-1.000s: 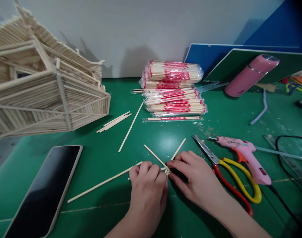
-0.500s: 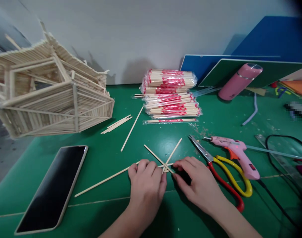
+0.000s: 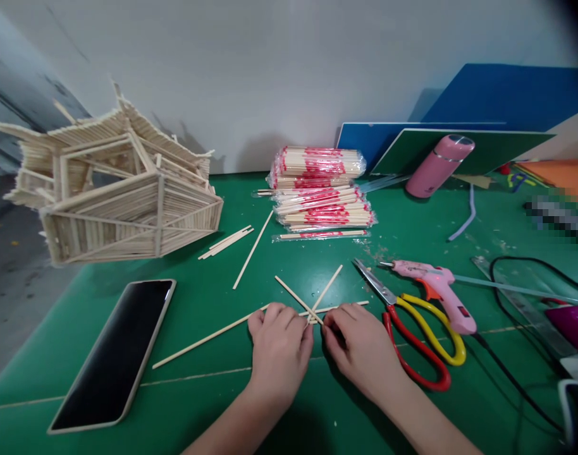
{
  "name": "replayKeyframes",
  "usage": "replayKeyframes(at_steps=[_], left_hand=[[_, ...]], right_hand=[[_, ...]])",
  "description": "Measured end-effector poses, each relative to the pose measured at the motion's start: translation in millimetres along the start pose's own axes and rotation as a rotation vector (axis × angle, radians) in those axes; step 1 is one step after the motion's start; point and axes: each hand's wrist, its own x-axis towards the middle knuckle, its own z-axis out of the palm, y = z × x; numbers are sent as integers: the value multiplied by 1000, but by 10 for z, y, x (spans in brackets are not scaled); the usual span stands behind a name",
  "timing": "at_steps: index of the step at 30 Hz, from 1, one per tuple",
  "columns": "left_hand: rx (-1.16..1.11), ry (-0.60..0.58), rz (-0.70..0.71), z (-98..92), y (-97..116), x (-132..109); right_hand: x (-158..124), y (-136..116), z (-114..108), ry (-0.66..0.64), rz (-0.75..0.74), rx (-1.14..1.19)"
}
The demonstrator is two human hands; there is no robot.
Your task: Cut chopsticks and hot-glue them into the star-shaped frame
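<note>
Head cam, both hands low-centre on the green bench (image 3: 194,297). L hand (image 3: 280,344) lies palm down, fingers bent and close together, tips resting on the near end of a long stick (image 3: 203,340), which lies flat and runs off diag. to the left, toward the phone (image 3: 116,354). Thumb is hidden, so cannot tell if the stick is clamped or only pressed. R hand (image 3: 360,351) sits just beside the L, knuckles up, fingers curled together, tips at the spot where the crossed sticks (image 3: 296,296) meet. Approx. 3 short sticks fan out from that spot: one up-left, one up-right, one nearly level toward the scissors (image 3: 389,304). Grip of the R fingers is not visible either, and the patch under the palm is dark. The two hands are close, w/ a narrow gap btw. them at the crossing. Scissors lie open just right of the R hand, red and yellow handles toward the camera. Pink glue gun (image 3: 431,282) lies behind them, nozzle pointing left, its black cable (image 3: 511,373) trailing right. Farther back sit wrapped chopstick packs (image 3: 320,196), stacked, and a pink flask (image 3: 438,165) on its side. Stick-built house model (image 3: 128,202) stands at far left, overhanging the bench edge. One loose stick (image 3: 253,249) and a small bundle (image 3: 226,241) lie btw. the model and the hands.
</note>
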Motion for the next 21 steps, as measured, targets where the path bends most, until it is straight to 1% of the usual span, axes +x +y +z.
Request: replayKeyframes(at_steps=[5, 15, 18, 21], left_hand=[[-2, 1, 13, 3, -12, 6], [-17, -38, -26, 8, -35, 31], [-13, -20, -23, -12, -34, 105], [0, 15, -6, -82, -13, 227]], right_hand=[[20, 7, -6, 8, -20, -2], [43, 1, -45, 13, -17, 0], [88, 4, -76, 31, -13, 7], [151, -6, -161, 64, -3, 16]])
